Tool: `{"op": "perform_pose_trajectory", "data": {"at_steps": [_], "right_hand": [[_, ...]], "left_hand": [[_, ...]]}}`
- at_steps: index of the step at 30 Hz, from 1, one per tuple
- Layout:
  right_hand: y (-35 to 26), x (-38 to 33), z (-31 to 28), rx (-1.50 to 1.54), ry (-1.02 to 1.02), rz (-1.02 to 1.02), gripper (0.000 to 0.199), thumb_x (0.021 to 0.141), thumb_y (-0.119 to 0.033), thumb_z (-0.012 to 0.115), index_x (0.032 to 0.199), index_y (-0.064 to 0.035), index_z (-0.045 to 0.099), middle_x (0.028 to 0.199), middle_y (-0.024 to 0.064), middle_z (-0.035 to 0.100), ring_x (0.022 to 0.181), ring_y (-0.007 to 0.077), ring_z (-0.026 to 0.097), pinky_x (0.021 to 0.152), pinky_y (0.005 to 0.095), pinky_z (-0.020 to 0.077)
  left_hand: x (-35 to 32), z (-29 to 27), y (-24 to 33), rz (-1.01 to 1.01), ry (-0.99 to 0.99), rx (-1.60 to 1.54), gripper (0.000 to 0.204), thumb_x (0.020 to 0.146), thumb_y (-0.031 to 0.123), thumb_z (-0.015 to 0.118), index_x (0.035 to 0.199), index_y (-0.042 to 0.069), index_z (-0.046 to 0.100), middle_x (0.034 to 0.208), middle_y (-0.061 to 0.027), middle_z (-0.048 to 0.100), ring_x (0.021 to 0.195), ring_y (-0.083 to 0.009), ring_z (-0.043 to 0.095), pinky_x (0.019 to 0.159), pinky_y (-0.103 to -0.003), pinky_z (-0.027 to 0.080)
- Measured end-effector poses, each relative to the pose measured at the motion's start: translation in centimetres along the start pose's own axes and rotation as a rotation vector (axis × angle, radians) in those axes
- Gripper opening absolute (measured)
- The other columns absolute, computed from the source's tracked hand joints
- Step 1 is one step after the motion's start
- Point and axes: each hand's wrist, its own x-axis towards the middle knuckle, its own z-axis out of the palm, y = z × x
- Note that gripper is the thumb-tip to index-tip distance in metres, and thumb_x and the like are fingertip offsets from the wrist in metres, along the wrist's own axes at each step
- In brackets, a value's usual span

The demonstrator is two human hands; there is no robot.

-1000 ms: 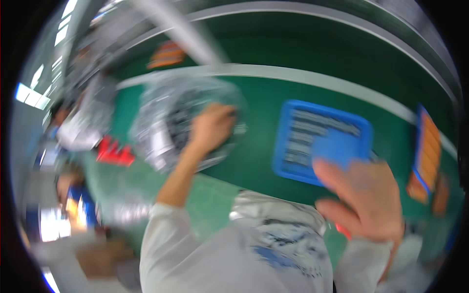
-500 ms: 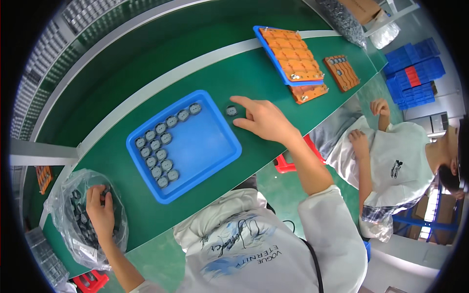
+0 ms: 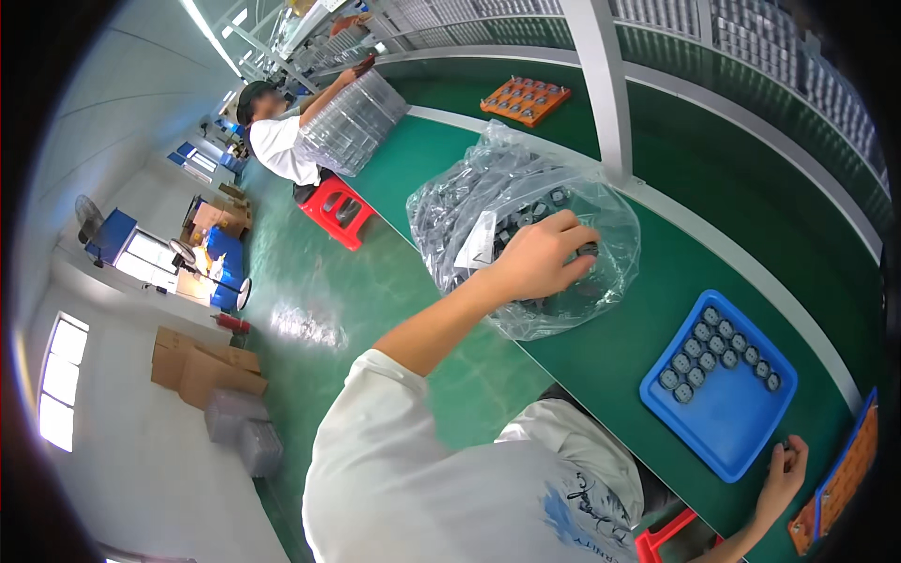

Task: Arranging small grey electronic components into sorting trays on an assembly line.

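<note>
My left hand (image 3: 540, 258) is at the mouth of a clear plastic bag (image 3: 615, 220), thumb and fingers closed on a small round dark part (image 3: 587, 250). More such dark parts (image 3: 526, 216) lie loose in the bag. A shallow blue tray (image 3: 741, 436) stands on the green bench, with several round grey parts (image 3: 710, 344) set face up in rows at its far left. My right hand (image 3: 781, 479) is beside the tray's near right edge. Its fingers are curled together around a small dark part, only partly visible between the fingertips.
Orange boards on a blue tray (image 3: 849, 460) stand to the right. Another orange board with grey parts (image 3: 526, 100) lies beyond the bench's rail and white post (image 3: 601, 94). Stacked clear trays (image 3: 352, 122) occupy the far left, near a seated person (image 3: 282, 136) and a red stool (image 3: 338, 211).
My view has swung left toward the bag. My right thumb and finger, apart around a lone part before, have come together. My left hand remains at the bag with a part in its fingers.
</note>
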Motion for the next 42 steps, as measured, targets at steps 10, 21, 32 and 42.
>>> {"op": "perform_pose_trajectory", "data": {"at_steps": [10,21,32,42], "right_hand": [[-2.7,0.2,2.1,-0.306,0.011,-0.083,0.034,0.09,-0.006,0.067,0.122,0.0046,0.064,0.064,0.0034,0.039,0.059,0.0133,0.038,0.057,0.0325,0.0357],[-2.0,-1.0,1.8,-0.272,0.04,-0.087,0.035,0.089,-0.003,0.066,0.124,0.0039,0.063,0.065,0.0048,0.042,0.061,0.0151,0.041,0.059,0.0333,0.0377],[-4.2,-1.2,1.8,-0.341,0.053,0.071,0.019,0.09,-0.006,0.069,0.105,0.0039,0.062,0.069,0.0072,0.047,0.064,0.0168,0.046,0.062,0.031,0.0411],[-5.0,-0.9,2.5,-0.326,-0.036,-0.266,0.042,0.079,-0.011,0.075,0.12,-0.0077,0.065,0.083,0.0078,0.065,0.073,0.028,0.064,0.066,0.0404,0.0514]], "left_hand": [[2.2,-9.1,-4.2,-0.274,0.471,-0.103,0.05,0.087,0.016,0.075,0.132,0.001,0.059,0.084,-0.008,0.066,0.071,-0.0163,0.061,0.067,-0.032,0.052],[0.1,-19.4,-5.8,-0.539,0.712,0.01,0.085,0.086,0.017,0.073,0.154,-0.006,0.028,0.077,-0.0051,0.065,0.061,-0.009,0.057,0.055,-0.025,0.043],[-0.8,5.1,6.1,-0.193,-0.137,-0.376,0.03,0.081,0.01,0.076,0.11,0.007,0.07,0.093,-0.0093,0.064,0.086,-0.0238,0.064,0.077,-0.037,0.053],[0.0,9.0,1.1,-0.082,-0.038,-0.068,0.035,0.087,0.0,0.065,0.122,0.005,0.067,0.105,-0.0097,0.06,0.076,-0.0203,0.054,0.069,-0.03,0.045]]}}
